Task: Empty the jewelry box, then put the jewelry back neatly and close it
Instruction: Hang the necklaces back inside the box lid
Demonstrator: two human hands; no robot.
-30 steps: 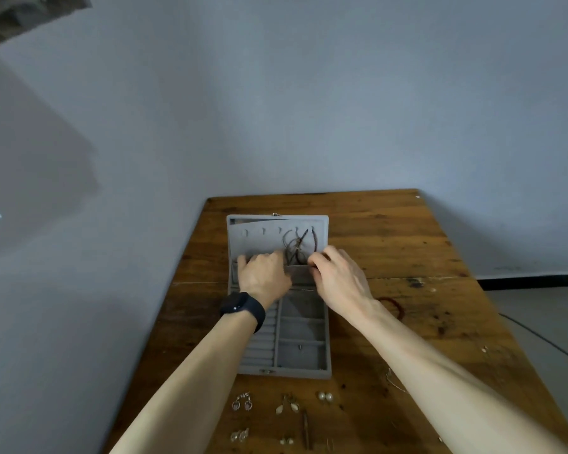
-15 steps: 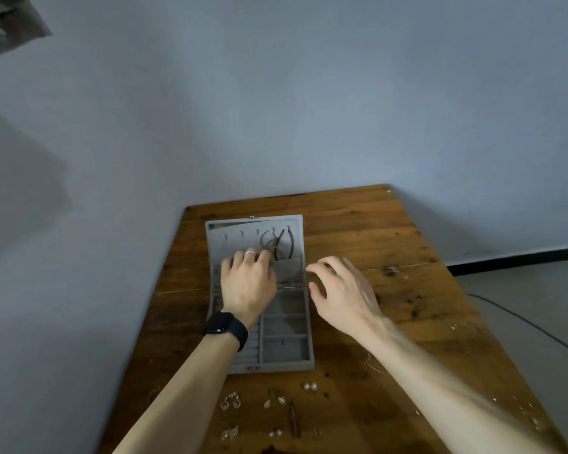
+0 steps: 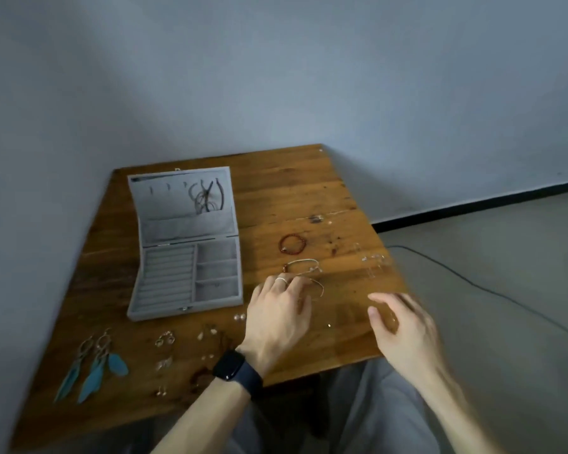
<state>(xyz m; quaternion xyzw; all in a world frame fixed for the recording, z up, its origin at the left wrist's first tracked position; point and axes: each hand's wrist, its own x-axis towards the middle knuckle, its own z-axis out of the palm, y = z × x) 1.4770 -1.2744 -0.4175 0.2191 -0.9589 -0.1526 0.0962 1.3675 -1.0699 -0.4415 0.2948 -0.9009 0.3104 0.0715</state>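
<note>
The grey jewelry box (image 3: pixel 184 311) lies open at the table's left, its compartments nearly bare. Dark cord necklaces (image 3: pixel 207 198) hang on hooks in its raised lid (image 3: pixel 177 224). My left hand (image 3: pixel 277 312), with a ring and a dark watch, is right of the box. Its fingers bend down onto a thin wire bangle (image 3: pixel 319 287); whether they pinch it is hidden. Just beyond lie more thin bangles (image 3: pixel 304 267) and a red bead bracelet (image 3: pixel 292 244). My right hand (image 3: pixel 404 326) hovers over the table's right edge, fingers relaxed and holding nothing.
Teal feather earrings (image 3: pixel 92 365), several small earrings (image 3: pixel 164 339) and pearl studs (image 3: pixel 239 317) lie along the near edge of the wooden table (image 3: pixel 292 191). Pale, clear jewelry (image 3: pixel 374 260) sits near the right edge. A cable (image 3: pixel 473 283) runs across the floor. A wall stands behind and to the left.
Both hands left the box lid and moved right and nearer, onto the open table beside the bangles. My view swung down and right, bringing my lap and more jewelry into sight.
</note>
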